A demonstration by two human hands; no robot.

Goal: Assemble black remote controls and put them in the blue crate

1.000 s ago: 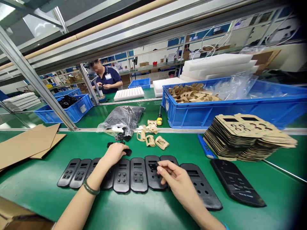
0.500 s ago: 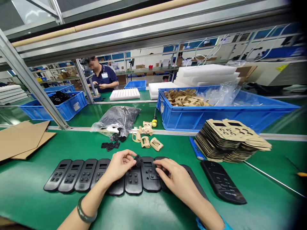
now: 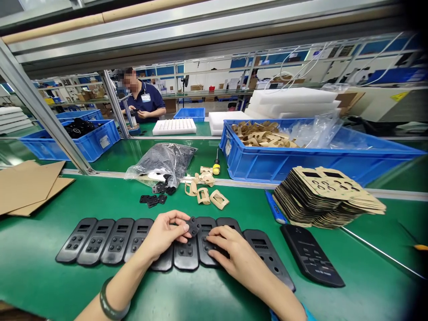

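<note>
Head view: crate (image 3: 301,164) holds cutouts (image 3: 262,136), left hand (image 3: 163,234) keypad (image 3: 193,226).

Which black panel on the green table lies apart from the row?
The black panel farthest right, next to the stack of tan sheets: it lies alone, while the row panels touch side by side.

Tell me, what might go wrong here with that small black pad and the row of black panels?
1. The left hand pinches the small black pad by fingertips alone; it could slip and fall among the black panels.
2. Those panels lie edge to edge, some overlapping, so the right hand pressing on one might push its neighbours out of line.
3. The fanned stack of tan sheets could slide.
</note>
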